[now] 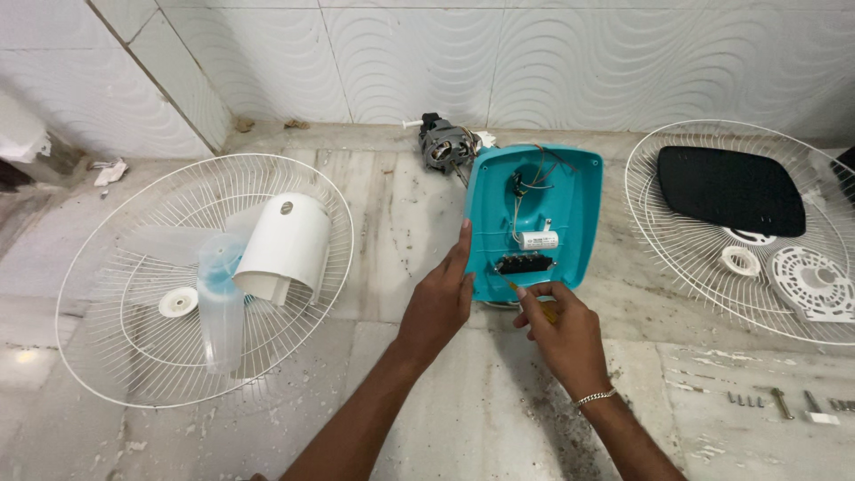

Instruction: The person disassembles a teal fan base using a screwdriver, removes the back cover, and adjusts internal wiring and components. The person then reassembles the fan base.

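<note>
Left hand: the left hand [438, 303] rests against the near left edge of the teal fan base cover [533, 223], fingers stretched up along its rim, steadying it without closing around anything.

Right hand: the right hand [561, 330] is curled narrow around a screwdriver [525, 297] with a yellowish handle; a thin bracelet sits on that wrist.

Screwdriver tip: it points up and away from the right hand, reaching the black switch block [524, 264] at the near end of the cover.

Teal cover: it lies open side up on the marble floor [463, 419], just beyond both hands, touching the left fingers.

Inside the cover: a small white capacitor [540, 240] sits just above the switch block, with thin wires running farther away from the hands.

Motor: a grey fan motor [443, 145] lies beyond the cover, near the tiled wall [427, 53], joined to it by the wires.

Left of the left hand: a white wire guard [107, 356] lies flat, well apart, carrying a clear fan blade [218, 303] and a white curved housing [287, 245].

Right of the right hand: a second wire guard [659, 249] holds a black plate [730, 190] and white round parts [806, 281].

Near right: loose screws [779, 403] lie on the floor, apart from the right wrist.
</note>
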